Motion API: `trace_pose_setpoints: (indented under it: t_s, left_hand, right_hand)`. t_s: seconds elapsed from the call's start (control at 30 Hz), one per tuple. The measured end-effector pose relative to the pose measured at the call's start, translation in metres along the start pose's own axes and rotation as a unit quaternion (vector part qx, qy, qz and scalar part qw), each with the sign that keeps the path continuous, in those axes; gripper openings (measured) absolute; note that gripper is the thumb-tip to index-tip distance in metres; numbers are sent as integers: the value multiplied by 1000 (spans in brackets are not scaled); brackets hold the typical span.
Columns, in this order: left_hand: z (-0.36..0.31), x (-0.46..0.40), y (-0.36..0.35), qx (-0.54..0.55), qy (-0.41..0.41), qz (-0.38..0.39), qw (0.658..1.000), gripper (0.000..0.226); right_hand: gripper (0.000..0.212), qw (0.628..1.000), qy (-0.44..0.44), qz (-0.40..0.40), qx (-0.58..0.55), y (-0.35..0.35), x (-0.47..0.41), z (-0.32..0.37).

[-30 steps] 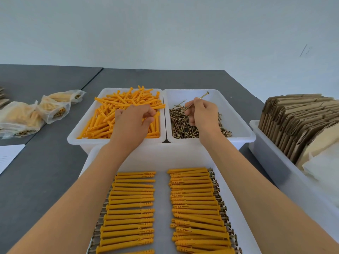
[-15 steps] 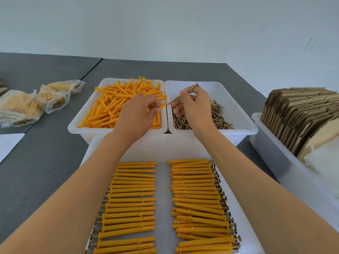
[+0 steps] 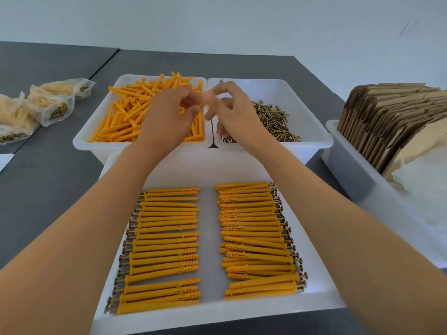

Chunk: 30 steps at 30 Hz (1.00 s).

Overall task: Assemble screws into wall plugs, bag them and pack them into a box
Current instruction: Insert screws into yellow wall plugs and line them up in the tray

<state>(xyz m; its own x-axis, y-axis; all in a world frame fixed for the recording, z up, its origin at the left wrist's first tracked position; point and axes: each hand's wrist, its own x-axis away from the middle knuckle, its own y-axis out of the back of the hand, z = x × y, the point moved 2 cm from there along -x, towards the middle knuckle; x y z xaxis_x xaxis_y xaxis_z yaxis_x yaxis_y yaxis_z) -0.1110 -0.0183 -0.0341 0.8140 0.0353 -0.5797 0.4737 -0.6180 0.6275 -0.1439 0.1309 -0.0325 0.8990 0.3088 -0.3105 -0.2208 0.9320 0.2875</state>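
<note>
From the head view, the person is holding both hands up over the gap between two white bins at the back of the table. The left hand [image 3: 169, 114] is curling its fingers in tight and pinching a small orange wall plug [image 3: 202, 103] at its tip. The right hand [image 3: 235, 112] is reaching in with its finger and thumb close together, touching the same spot; it is too blurry to tell if a screw is sitting between them. The other fingers of the right hand are hanging loose and bent. The left bin [image 3: 96, 131] is holding a heap of loose orange plugs [image 3: 125, 117], and the right bin [image 3: 312, 126] is holding a pile of screws [image 3: 273, 122]. Nearer the person, a white tray [image 3: 212, 313] is holding two neat rows of finished plugs [image 3: 164, 250] with screw heads poking out at the sides. Filled bags [image 3: 50, 105] are lying on the grey table [image 3: 48, 189] at the left, and brown cardboard boxes [image 3: 387, 122] are standing in a bin at the right. Half a second ago the right hand was lifting a long screw toward the plug; now the two hands are meeting closer together, and the long screw is no longer showing.
</note>
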Motion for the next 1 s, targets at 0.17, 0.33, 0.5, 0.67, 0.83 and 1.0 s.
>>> trace_pose_setpoints:
  t_s: [0.17,0.33,0.5,0.67,0.83,1.0]
  left_hand:
    - [-46,-9,21,177,11,46,983,11]
    - [-98,27,-5,103,-36,499,860,6]
    - [-127,78,-54,4,-88,623,777,10]
    - [-137,107,-67,-29,-134,615,777,14]
    - [-140,115,-70,-40,-154,583,797,14]
    - [-137,92,-61,-75,-158,498,849,25]
  right_hand:
    - [48,966,-135,-188,-117,35,-12,-15]
    - [27,885,-252,-289,-265,60,-8,-33]
    - [27,877,-274,-294,-263,62,-11,-33]
    - [27,883,-274,-285,-250,61,-12,-33]
    - [27,890,-273,-275,-243,60,-12,-33]
    - [23,938,-231,-248,-77,55,-15,-38]
